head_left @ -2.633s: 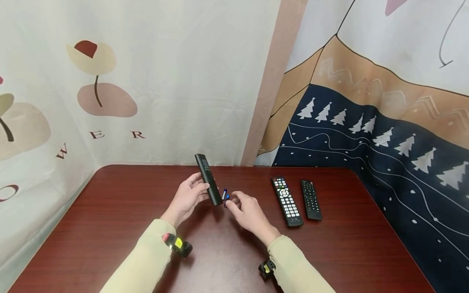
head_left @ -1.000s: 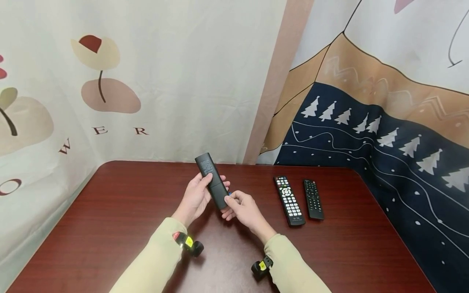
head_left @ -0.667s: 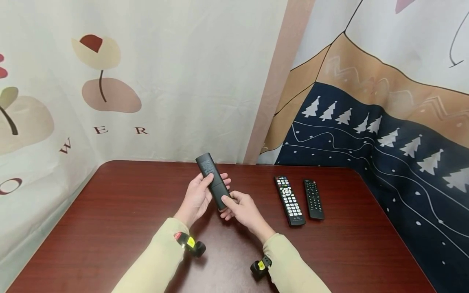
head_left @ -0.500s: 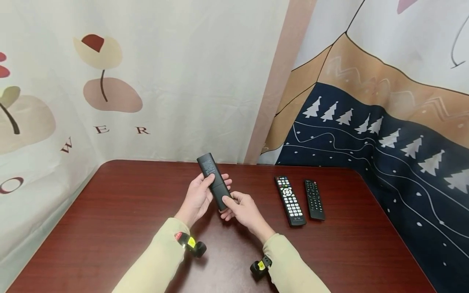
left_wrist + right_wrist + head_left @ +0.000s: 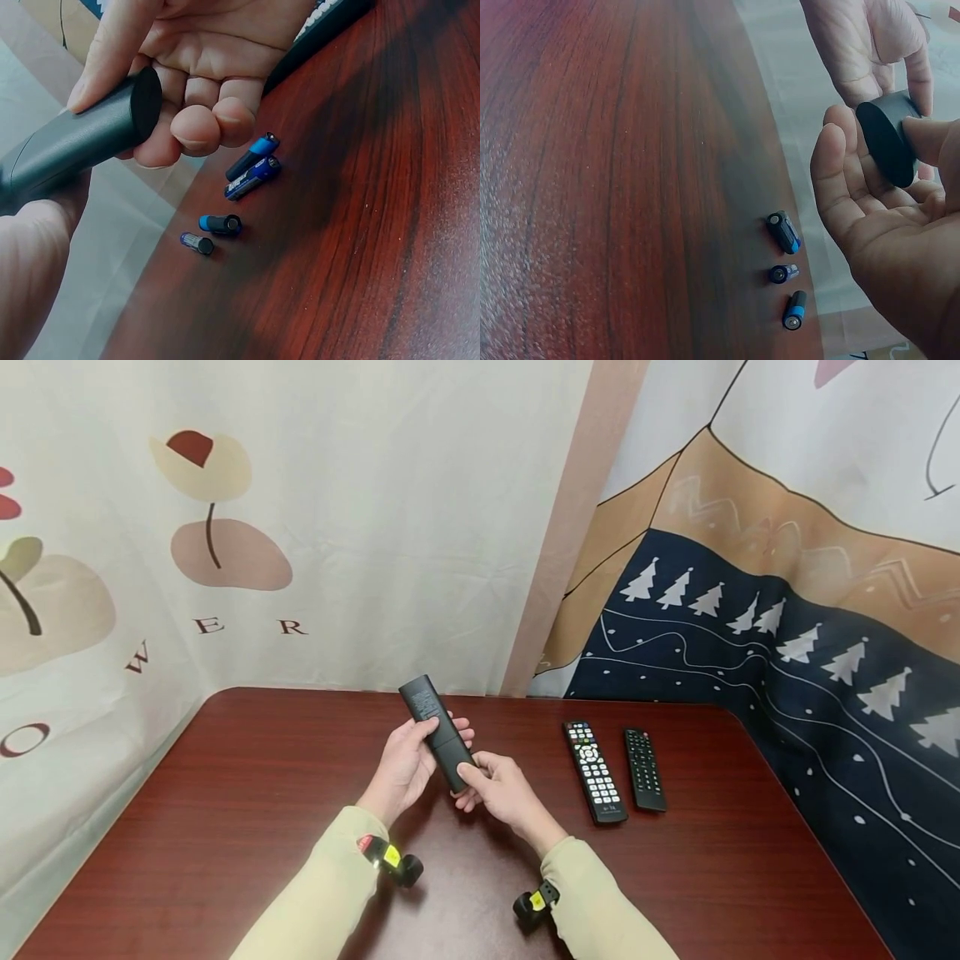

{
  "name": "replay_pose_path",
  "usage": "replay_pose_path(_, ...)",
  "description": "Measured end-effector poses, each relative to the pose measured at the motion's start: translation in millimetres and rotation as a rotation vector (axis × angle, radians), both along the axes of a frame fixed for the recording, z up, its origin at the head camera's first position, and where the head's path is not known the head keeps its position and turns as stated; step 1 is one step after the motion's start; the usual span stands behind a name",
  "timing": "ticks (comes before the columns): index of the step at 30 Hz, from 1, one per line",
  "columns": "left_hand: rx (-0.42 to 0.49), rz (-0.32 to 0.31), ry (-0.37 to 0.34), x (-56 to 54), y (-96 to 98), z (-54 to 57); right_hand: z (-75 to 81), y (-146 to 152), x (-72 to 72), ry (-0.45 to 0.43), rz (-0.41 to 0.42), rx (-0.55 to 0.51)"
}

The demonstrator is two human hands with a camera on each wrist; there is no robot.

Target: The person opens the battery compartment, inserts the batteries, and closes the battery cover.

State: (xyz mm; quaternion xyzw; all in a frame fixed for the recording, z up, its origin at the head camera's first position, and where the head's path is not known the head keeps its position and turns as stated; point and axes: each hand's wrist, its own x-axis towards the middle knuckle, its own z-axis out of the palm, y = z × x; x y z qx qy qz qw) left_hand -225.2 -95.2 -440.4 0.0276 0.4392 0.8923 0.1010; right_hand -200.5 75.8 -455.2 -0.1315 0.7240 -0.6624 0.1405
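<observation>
A black remote control is held above the table, tilted, with its back and the seam of its battery cover facing up. My left hand grips it around the middle, thumb across the back and fingers beneath. At its near end, my right hand pinches it, thumb on the cover and fingers under; the right wrist view shows the rounded end of the remote between thumb and fingers. Below the hands lie several small batteries, among them a dark blue battery and a black-and-blue battery. In the head view the hands hide them.
To the right, a large black remote with white buttons lies beside a smaller black remote. The dark red wooden table ends at the back against a pale curtain, with a patterned cloth at the right.
The right hand has moved left from beside the batteries onto the remote's near end. The remote has turned so its back faces up. In the last half second almost nothing moves.
</observation>
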Motion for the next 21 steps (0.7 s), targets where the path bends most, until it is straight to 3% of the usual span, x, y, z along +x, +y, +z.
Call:
replay_pose_path(14, 0.009, 0.011, 0.006, -1.4, -0.2, 1.7, -2.2, -1.1, 1.1, 0.049, 0.008, 0.016)
replay_pose_path(21, -0.034, 0.037, -0.008, -2.2, -0.4, -1.5, -5.2, -3.0, 2.7, 0.059, -0.016, 0.061)
